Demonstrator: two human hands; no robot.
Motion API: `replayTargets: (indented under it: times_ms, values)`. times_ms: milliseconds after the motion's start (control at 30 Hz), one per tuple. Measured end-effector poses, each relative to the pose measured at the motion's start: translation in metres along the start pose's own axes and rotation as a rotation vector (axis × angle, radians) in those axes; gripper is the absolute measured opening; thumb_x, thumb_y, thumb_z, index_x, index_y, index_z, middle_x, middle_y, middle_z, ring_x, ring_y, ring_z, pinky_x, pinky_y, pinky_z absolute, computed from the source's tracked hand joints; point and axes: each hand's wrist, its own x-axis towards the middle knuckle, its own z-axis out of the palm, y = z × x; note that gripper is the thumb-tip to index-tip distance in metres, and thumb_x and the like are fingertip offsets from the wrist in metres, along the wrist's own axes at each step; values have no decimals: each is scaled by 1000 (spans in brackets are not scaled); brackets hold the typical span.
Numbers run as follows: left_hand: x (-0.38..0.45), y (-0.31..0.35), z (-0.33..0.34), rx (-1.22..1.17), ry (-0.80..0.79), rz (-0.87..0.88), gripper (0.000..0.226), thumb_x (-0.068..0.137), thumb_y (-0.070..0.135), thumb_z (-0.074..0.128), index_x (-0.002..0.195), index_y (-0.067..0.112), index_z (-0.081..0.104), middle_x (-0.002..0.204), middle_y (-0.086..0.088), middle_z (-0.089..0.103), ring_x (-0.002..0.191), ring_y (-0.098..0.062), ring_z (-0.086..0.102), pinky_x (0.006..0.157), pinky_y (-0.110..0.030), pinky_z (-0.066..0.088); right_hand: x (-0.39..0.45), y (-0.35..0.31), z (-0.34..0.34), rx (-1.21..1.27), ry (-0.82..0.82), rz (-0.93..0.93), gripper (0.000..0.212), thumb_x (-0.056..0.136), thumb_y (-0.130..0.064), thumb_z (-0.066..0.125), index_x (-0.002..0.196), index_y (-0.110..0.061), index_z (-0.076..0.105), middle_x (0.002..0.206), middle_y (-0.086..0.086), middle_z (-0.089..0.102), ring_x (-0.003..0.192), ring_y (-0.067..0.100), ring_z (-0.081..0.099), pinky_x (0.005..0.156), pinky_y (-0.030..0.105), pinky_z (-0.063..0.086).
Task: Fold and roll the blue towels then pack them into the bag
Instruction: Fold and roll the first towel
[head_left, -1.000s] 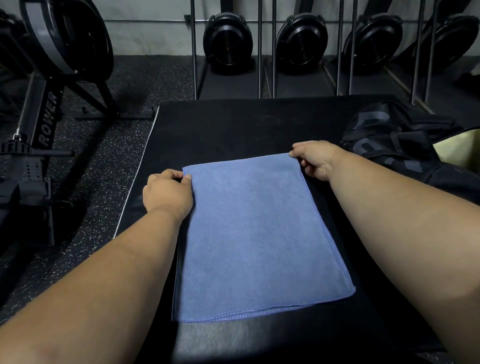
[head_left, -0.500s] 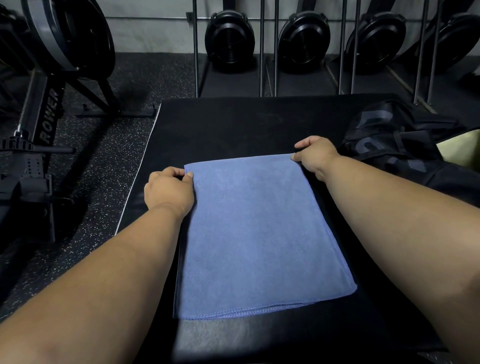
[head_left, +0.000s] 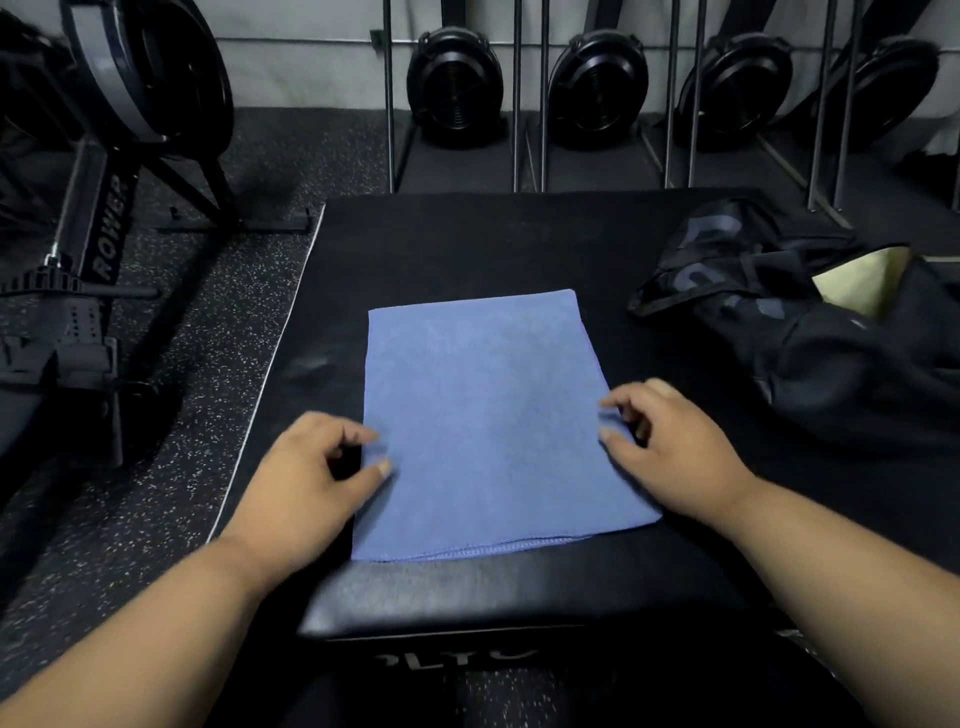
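Hands first: my left hand (head_left: 317, 467) sits at the left edge of the blue towel (head_left: 483, 415), thumb and forefinger curled toward each other right at the hem. Motion blur keeps me from telling whether they actually pinch the cloth. My right hand (head_left: 670, 441) mirrors it at the right edge, fingers curled with their tips on or just at the hem, equally blurred, so I cannot say whether it grips. Both bare forearms reach in from the near corners.

Between the hands the towel lies flat, folded into a tall rectangle, its stitched hem toward me and its far edge pointing away. It rests on a black padded platform (head_left: 467, 244) whose near edge carries pale lettering, partly cut off.

To the far right on the platform, well apart from the towel, a black bag (head_left: 810, 338) slumps open, showing a pale yellow lining.

Left of the platform, on speckled rubber floor (head_left: 171, 415), stands a rowing machine (head_left: 104, 223). Along the far wall, more rowing machines (head_left: 597, 88) stand stored upright in a row.
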Motion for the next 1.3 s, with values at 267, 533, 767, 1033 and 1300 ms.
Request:
replayTargets:
  times_ms: [267,533,767,1033,1300]
  values:
    - [-80,4,7,68,-120,122,32,75,59,81,100,40,76,104,25,60,100,-4,63,93,-22,47,-71,3,-7,49,-113,-71,40,74,-44,91,109,-41,74,115,-23,53,110,3,56,94,12,41]
    - [-88,4,15,139,-4,155,15,83,22,88,94,26,80,98,20,66,88,2,65,88,-6,43,-87,6,-10,-113,-42,-154,11,88,-23,78,95,-32,76,102,-20,63,91,3,63,83,23,52]
    - [-83,5,11,272,7,242,31,91,46,56,91,23,78,94,11,69,82,-13,67,76,-30,58,-77,1,-14,-309,-120,-260,7,90,-28,66,84,-28,71,90,-13,61,77,14,59,71,34,54]
    - [-83,9,2,268,-54,240,17,92,29,69,105,22,77,107,11,67,90,-12,68,85,-27,55,-82,-1,-19,-262,-143,-232,6,84,-36,69,88,-31,66,93,-17,57,82,6,56,74,23,48]
    - [-80,7,-1,344,-37,230,27,93,43,60,89,22,76,87,6,65,77,-21,66,72,-35,57,-79,-3,-17,-312,-91,-151,10,89,-22,69,79,-22,65,85,-8,57,71,15,55,66,33,51]
